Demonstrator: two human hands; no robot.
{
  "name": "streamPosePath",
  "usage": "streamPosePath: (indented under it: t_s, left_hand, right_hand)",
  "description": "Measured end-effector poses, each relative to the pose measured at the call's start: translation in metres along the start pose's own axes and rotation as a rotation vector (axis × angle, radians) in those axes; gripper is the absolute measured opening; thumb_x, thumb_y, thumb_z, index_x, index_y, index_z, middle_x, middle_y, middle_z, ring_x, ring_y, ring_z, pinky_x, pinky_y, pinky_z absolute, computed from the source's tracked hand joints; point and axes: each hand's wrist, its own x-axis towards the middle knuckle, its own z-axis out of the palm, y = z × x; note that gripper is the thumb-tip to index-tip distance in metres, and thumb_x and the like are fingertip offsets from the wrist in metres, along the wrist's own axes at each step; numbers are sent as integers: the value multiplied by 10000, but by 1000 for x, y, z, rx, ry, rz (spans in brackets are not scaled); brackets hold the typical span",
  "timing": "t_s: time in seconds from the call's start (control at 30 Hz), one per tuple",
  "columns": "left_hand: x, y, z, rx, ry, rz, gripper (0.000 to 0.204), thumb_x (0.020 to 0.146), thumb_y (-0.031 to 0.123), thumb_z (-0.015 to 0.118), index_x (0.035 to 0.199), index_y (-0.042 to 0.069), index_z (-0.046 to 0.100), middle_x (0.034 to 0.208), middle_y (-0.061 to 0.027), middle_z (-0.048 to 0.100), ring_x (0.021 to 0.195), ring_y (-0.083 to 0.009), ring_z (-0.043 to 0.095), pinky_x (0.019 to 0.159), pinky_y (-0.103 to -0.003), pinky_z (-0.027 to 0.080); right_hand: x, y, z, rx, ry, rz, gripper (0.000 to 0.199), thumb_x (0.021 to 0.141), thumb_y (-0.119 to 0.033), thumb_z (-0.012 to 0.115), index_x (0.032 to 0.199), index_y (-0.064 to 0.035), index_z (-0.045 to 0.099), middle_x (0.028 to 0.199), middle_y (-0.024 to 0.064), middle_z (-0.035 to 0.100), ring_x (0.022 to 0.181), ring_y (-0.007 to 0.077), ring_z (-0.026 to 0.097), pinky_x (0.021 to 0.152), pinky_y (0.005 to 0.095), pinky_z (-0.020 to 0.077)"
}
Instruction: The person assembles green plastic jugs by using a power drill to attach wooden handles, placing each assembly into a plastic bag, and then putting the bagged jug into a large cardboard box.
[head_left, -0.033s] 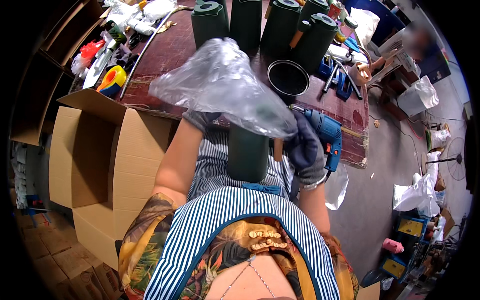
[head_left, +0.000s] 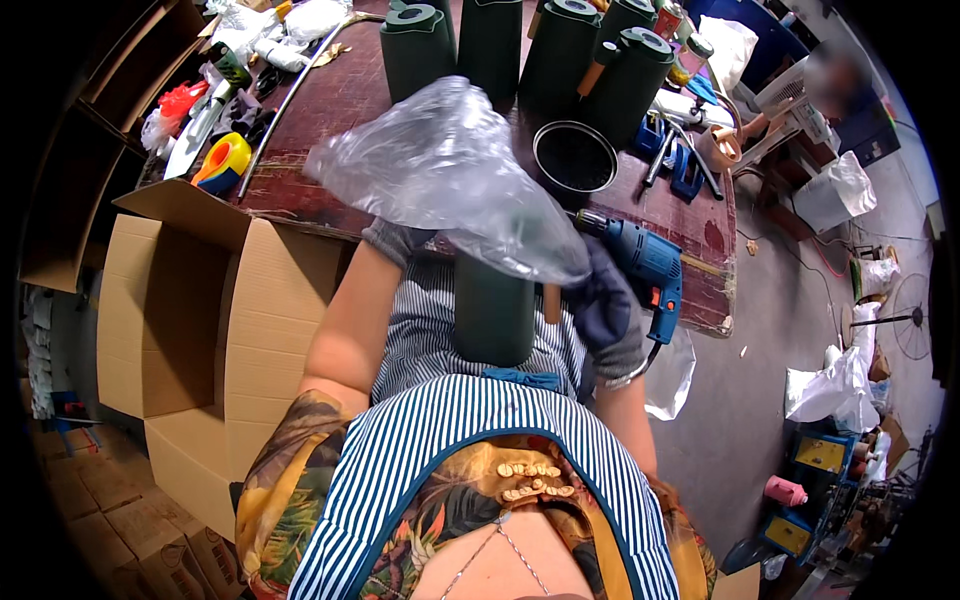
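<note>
A dark green jug with a wooden handle is in front of my apron, at the table's near edge. A clear plastic bag lies over its upper part and spreads away to the far left, hiding the top. My right hand, in a dark grey-blue glove, is closed on the bag's right edge beside the handle. My left hand, in a grey glove, is under the bag's near left edge. The bag hides its fingers, so its grip does not show.
Several green jugs stand along the back of the dark red table. A round black container and a blue power drill are to the right. Tape lies at the left, above an open cardboard box.
The plastic bag has shifted slightly, its far left end a little to the right. My right hand has moved slightly left. The jug has barely moved.
</note>
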Motion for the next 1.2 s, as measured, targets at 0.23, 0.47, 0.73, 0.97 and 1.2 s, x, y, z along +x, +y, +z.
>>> streamPosePath:
  t_s: [0.23, 0.47, 0.73, 0.97, 1.2]
  left_hand:
    - [6, 42, -16, 399, -140, 145, 492, 996, 345, 527, 1401, 65, 519, 1446, -147, 511, 1344, -279, 454, 1167, -397, 341]
    - [-2, 37, -36, 317, -122, 47, 461, 918, 274, 593, 1323, 54, 572, 1403, -186, 522, 1298, -331, 476, 1129, -428, 359]
    - [-197, 87, 39, 799, -558, 212, 427, 846, 313, 673, 1186, 57, 658, 1322, -196, 566, 1243, -378, 499, 1092, -458, 375]
    - [-152, 52, -17, 60, -326, -6, 473, 849, 289, 690, 1263, 65, 644, 1237, -173, 652, 1135, -385, 598, 1048, -465, 451]
    - [-204, 51, 64, -600, -72, -328, 490, 943, 134, 654, 1392, 1, 510, 1387, -96, 561, 1199, -174, 564, 1027, -317, 463]
  right_hand:
    - [-16, 7, 21, -111, 0, 75, 413, 1041, -123, 518, 1427, 17, 476, 1358, 125, 602, 1197, 200, 617, 992, 339, 535]
    - [-21, 26, -10, 37, 15, 79, 394, 1029, -148, 551, 1393, 2, 520, 1326, 119, 614, 1147, 186, 631, 977, 340, 528]
    - [-120, 70, -136, -1214, 144, -22, 425, 927, -183, 651, 1304, 7, 603, 1220, 140, 669, 1030, 270, 677, 933, 356, 522]
    - [-90, 2, -40, -1079, 234, -425, 785, 915, -138, 682, 1571, -52, 259, 1530, 147, 405, 1387, 278, 440, 1133, 387, 383]
    - [-29, 76, -37, -751, -62, -213, 935, 881, -81, 768, 1586, -1, 159, 1563, 149, 340, 1400, 198, 378, 1145, 360, 357]
